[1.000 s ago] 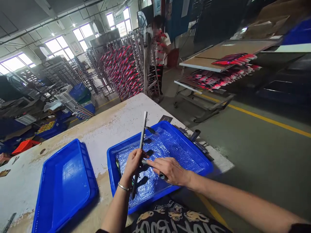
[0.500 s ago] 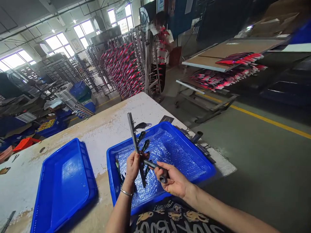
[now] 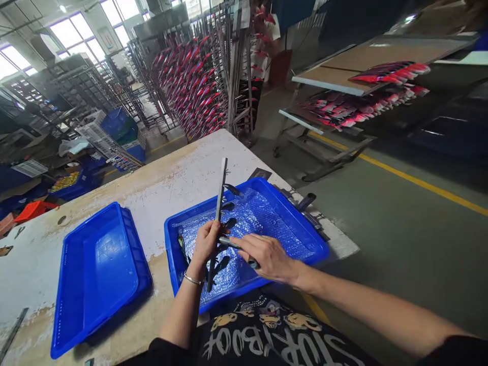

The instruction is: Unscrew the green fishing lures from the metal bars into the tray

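My left hand (image 3: 206, 243) is closed around a long grey metal bar (image 3: 220, 195), which stands tilted over a blue tray (image 3: 322, 250). Several dark, glossy fish-shaped pieces (image 3: 230, 223) hang along the bar's right side. In my closed right hand (image 3: 264, 255) is a dark tube (image 3: 230, 242), its far end close to the bar beside my left fingers. Whether the tube touches a clip there is hidden by the fingers. Clear bubble wrap (image 3: 280, 231) lines the tray, and a few dark pieces (image 3: 181, 244) lie along its left side.
A second blue tray (image 3: 127, 244) sits left on the worn white table (image 3: 152, 201). Metal clips and a dark tube (image 3: 306, 202) lie by the table's right edge. Racks of red fish-shaped pieces (image 3: 190, 91) and a cart (image 3: 328, 86) stand beyond.
The bar has swung from leaning left to leaning right at its top. My right hand has turned palm-down over the tube. The view has tilted downward a little.
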Motion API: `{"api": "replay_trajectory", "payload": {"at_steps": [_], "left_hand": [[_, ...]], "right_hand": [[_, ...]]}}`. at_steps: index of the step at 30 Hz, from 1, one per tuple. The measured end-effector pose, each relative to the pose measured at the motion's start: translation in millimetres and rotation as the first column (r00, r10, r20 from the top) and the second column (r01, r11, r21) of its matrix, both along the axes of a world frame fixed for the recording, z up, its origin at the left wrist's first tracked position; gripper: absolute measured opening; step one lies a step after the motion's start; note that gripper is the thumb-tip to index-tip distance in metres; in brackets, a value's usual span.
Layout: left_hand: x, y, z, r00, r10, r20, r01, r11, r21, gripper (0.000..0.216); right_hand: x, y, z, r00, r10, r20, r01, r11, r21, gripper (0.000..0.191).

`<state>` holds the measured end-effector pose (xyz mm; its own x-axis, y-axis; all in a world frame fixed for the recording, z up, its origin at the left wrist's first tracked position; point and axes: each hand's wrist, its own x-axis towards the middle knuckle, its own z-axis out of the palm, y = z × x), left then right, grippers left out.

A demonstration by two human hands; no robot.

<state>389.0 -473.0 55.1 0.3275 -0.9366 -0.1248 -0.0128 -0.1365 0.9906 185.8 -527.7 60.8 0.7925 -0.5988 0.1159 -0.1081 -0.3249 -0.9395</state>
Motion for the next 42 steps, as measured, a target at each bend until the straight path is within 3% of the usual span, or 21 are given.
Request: {"api": "replay_trajectory", "payload": {"at_steps": [1,2,4,6,8,10,12,14,16,18,20,22,24,26,29,31,32,34,36,39,42], "left_hand": [[-0.2,0.1,-1.6,0.999,0.011,-0.032,-0.011,1.000,-0.005,0.052],[-0.5,0.8,-2.9,0.998,0.022,-0.061,-0.023,1.000,-0.017,0.052],[-1.5,3.1,-4.2,0.996,0.048,-0.076,-0.053,0.997,-0.056,0.052],[-3.1,5.9,-4.2,0.996,0.075,-0.047,-0.080,0.992,-0.102,0.051],[-5.0,8.6,-4.0,0.996,0.087,-0.017,-0.088,0.988,-0.129,0.050],[-6.2,11.1,-4.4,0.996,0.093,-0.014,-0.094,0.986,-0.138,0.050],[-6.5,13.4,-5.3,0.996,0.090,-0.021,-0.092,0.986,-0.143,0.050],[-6.0,15.3,-5.8,0.997,0.078,-0.012,-0.079,0.986,-0.146,0.051],[-5.6,15.9,-5.5,0.998,0.052,0.016,-0.050,0.988,-0.143,0.051],[-5.5,14.8,-4.9,0.999,0.032,0.015,-0.030,0.990,-0.137,0.050],[-5.0,12.2,-4.5,0.998,0.040,-0.039,-0.045,0.990,-0.131,0.050],[-3.2,9.0,-4.3,0.991,0.079,-0.108,-0.093,0.987,-0.134,0.050],[-0.3,6.6,-4.2,0.978,0.122,-0.170,-0.148,0.978,-0.149,0.050],[2.3,5.4,-3.8,0.962,0.154,-0.227,-0.195,0.965,-0.173,0.049],[2.6,5.4,-3.1,0.936,0.189,-0.297,-0.254,0.947,-0.198,0.047],[0.4,6.1,-2.6,0.922,0.212,-0.323,-0.286,0.936,-0.203,0.048],[-1.0,6.4,-2.3,0.918,0.220,-0.330,-0.299,0.931,-0.210,0.049],[-3.5,6.8,-1.5,0.916,0.227,-0.331,-0.315,0.918,-0.242,0.050],[-5.4,6.9,-0.6,0.918,0.227,-0.325,-0.322,0.905,-0.278,0.051],[-7.6,6.8,0.1,0.919,0.234,-0.318,-0.325,0.907,-0.270,0.051],[-9.3,7.0,-0.1,0.922,0.244,-0.302,-0.314,0.925,-0.213,0.053]], "right_hand": [[0.7,2.6,-0.2,0.999,-0.049,-0.008,0.049,0.966,0.255,0.028],[1.7,5.3,0.1,0.995,-0.098,-0.036,0.101,0.827,0.552,0.021],[4.3,9.3,2.7,0.980,-0.156,-0.123,0.166,0.296,0.941,0.013],[7.2,10.2,8.1,0.965,-0.194,-0.174,0.142,-0.165,0.976,0.020],[10.4,8.8,14.2,0.952,-0.245,-0.183,0.081,-0.376,0.923,0.022],[13.7,7.3,18.1,0.943,-0.282,-0.177,0.031,-0.453,0.891,0.022],[16.2,7.3,18.2,0.949,-0.276,-0.153,0.012,-0.453,0.891,0.024],[17.1,8.8,15.4,0.967,-0.230,-0.109,0.036,-0.301,0.953,0.025],[15.7,10.7,12.6,0.982,-0.186,-0.032,0.056,0.128,0.990,0.025],[12.2,11.6,11.3,0.987,-0.150,0.059,0.034,0.550,0.834,0.029],[8.0,11.5,11.0,0.980,-0.142,0.136,0.021,0.762,0.647,0.034],[4.4,11.7,9.7,0.976,-0.185,0.119,0.068,0.769,0.636,0.030],[2.6,13.2,6.3,0.973,-0.230,-0.006,0.151,0.615,0.774,0.016],[2.9,16.0,1.6,0.960,-0.212,-0.185,0.237,0.257,0.937,0.011],[6.6,20.9,-3.4,0.943,-0.133,-0.304,0.260,-0.275,0.926,0.021],[9.7,23.4,-4.3,0.944,-0.141,-0.299,0.202,-0.468,0.860,0.022],[11.0,24.5,-4.3,0.944,-0.160,-0.288,0.169,-0.514,0.841,0.023],[12.7,26.8,-4.7,0.944,-0.184,-0.273,0.147,-0.507,0.849,0.022],[13.5,30.0,-6.5,0.948,-0.182,-0.259,0.181,-0.360,0.915,0.019],[13.8,34.7,-11.4,0.964,-0.191,-0.184,0.196,0.045,0.980,0.017],[13.6,34.3,-15.1,0.989,-0.108,-0.105,0.142,0.441,0.886,0.029]]}}
